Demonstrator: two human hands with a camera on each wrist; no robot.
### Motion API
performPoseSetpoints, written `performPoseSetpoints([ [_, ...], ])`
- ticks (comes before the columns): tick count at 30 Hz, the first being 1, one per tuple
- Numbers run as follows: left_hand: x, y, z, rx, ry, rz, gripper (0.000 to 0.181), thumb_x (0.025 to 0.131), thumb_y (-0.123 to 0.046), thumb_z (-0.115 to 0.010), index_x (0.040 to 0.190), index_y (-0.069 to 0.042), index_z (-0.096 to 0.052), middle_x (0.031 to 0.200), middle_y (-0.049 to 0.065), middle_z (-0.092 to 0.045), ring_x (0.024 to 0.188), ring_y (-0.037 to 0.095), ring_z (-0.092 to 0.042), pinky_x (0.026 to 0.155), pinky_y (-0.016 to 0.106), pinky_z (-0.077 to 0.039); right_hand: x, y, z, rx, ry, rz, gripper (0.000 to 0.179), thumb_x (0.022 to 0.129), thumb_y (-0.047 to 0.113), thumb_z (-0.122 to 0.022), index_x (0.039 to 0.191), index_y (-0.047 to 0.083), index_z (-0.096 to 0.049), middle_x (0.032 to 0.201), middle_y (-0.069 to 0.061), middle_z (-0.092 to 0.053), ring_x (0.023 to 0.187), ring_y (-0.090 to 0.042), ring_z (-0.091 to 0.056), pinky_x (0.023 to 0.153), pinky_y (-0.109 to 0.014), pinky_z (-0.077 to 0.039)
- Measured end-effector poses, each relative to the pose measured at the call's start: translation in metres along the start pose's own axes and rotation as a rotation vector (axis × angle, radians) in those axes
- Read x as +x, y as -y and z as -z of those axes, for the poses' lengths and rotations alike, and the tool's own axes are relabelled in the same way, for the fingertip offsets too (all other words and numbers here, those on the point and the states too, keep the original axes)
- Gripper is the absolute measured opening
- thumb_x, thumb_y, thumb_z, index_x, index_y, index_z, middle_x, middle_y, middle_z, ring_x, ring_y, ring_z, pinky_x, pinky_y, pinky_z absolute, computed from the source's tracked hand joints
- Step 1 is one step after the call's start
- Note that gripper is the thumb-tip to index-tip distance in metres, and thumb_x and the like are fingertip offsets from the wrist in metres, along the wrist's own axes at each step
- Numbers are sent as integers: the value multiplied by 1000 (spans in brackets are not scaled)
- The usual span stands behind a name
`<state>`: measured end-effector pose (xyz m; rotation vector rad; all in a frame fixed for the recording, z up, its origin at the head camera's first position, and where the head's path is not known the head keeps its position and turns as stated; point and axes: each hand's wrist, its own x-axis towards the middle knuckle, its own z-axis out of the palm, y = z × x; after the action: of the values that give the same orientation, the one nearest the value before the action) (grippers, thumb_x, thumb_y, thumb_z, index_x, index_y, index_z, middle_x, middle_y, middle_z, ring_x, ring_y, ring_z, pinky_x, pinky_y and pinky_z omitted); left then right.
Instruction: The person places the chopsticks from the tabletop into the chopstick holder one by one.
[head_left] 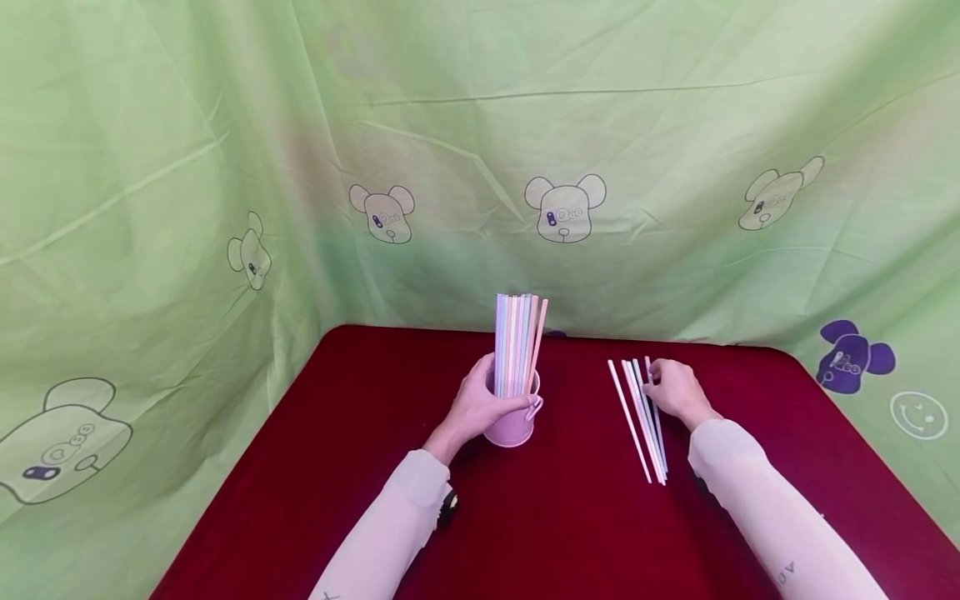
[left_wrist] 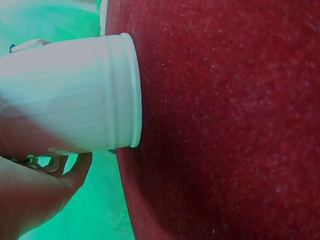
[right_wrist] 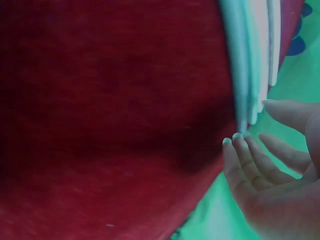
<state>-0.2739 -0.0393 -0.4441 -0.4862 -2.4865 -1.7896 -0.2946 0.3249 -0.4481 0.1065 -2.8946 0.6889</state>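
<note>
My left hand grips a small pink bucket, thumb across its near side by the little handle. A bundle of pastel straws stands upright inside, one pink straw leaning to the right. In the left wrist view, the bucket's ribbed wall and base rim show close to the red cloth. To the right, several loose straws lie roughly side by side on the table. At their far ends is my right hand. The right wrist view shows its fingertips right at the straw ends, thumb and fingers apart.
A red cloth covers the table, whose far edge meets a green curtain printed with bear heads. The curtain also hangs along the left and right sides. A dark band sits at the left wrist.
</note>
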Motion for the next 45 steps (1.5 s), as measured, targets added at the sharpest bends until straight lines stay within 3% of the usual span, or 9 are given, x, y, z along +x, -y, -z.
performPoseSetpoints([
  [9, 0, 1, -1, -7, -9, 0, 85, 71, -34, -91, 144, -15, -51, 132, 7, -59, 118, 28, -59, 103, 56, -49, -3, -7, 4, 9, 42, -159, 24, 84, 9, -70, 94, -12, -66, 89, -25, -70, 93, -47, -62, 82, -55, -52],
  [13, 0, 1, -1, -7, -5, -6, 85, 72, -34, -91, 144, -15, -51, 132, 6, -59, 118, 27, -60, 103, 54, -49, -2, -7, 10, 40, 82, -225, 13, 81, 7, -70, 83, -6, -70, 73, -14, -70, 80, -36, -67, 81, -52, -54],
  [18, 0, 3, -1, 11, -5, 2, 84, 72, -37, -91, 144, -17, -52, 131, 3, -59, 116, 22, -60, 100, 48, -51, 1, -14, 13, 182, 139, -275, 11, 78, -1, -65, 80, -9, -72, 60, -6, -69, 56, -16, -70, 66, -37, -62],
  [24, 0, 3, -1, 20, -2, 1, 81, 72, -37, -90, 141, -18, -52, 128, 0, -60, 113, 17, -61, 96, 41, -53, 0, -20, 18, 373, 168, -310, 9, 77, -10, -63, 82, -16, -67, 65, -9, -69, 56, -13, -68, 57, -29, -60],
  [29, 0, 2, -1, 16, 0, -4, 81, 72, -36, -90, 142, -18, -52, 128, 1, -60, 113, 18, -61, 95, 41, -53, -3, -15, 25, 405, 139, -270, 9, 80, -10, -64, 84, -17, -67, 70, -13, -72, 58, -13, -70, 58, -28, -60],
  [34, 1, 2, 0, 10, -3, -5, 85, 72, -35, -91, 144, -17, -51, 131, 3, -59, 116, 22, -60, 101, 48, -51, -1, 1, 33, 454, 64, -214, 23, 86, -7, -65, 103, -24, -64, 76, -17, -74, 61, -9, -71, 64, -28, -61],
  [41, 1, 3, 0, -8, -1, -12, 86, 72, -35, -92, 145, -15, -51, 132, 6, -59, 118, 25, -60, 102, 53, -49, 4, 46, 50, 473, -112, -110, 29, 93, 0, -67, 114, -20, -64, 96, -26, -75, 66, -2, -70, 67, -23, -60],
  [45, 1, 3, -1, -12, 0, -10, 86, 72, -34, -92, 145, -15, -51, 132, 6, -59, 118, 25, -60, 103, 53, -49, 8, 77, 57, 552, -211, -22, 31, 94, 1, -69, 117, -18, -64, 101, -29, -72, 68, 3, -69, 67, -19, -58],
])
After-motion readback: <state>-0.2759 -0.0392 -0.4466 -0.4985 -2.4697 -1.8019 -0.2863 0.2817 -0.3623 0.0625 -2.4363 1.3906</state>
